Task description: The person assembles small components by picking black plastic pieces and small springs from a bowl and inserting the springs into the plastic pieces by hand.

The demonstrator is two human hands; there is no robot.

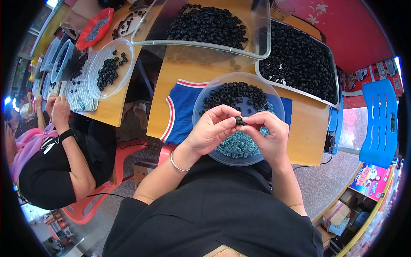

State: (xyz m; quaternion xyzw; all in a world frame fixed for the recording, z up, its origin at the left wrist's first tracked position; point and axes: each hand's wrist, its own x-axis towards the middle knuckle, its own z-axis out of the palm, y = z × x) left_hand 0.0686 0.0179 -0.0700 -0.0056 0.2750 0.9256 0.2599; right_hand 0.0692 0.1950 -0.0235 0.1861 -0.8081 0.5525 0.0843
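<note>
Above a round see-through tub (pixel 198 96) my left hand (pixel 212 130) and my right hand (pixel 270 132) meet at the fingertips. Between them they pinch a small black bead-like piece (pixel 239 121); its underside is hidden by my fingers. Many like black pieces (pixel 231 92) with holes fill the far part of the tub. Its near part holds a heap of tiny pale teal parts (pixel 239 145), too small to name. The tub rests on a blue cloth (pixel 184 109) with red and white trim.
Beyond the tub stand a large see-through bin (pixel 201 43) and a white-rimmed tray (pixel 299 92), both holding black pieces. At left, a co-worker (pixel 55 167) sits by another round tub (pixel 128 64) and a red dish (pixel 106 26). A blue chair (pixel 379 124) stands at right.
</note>
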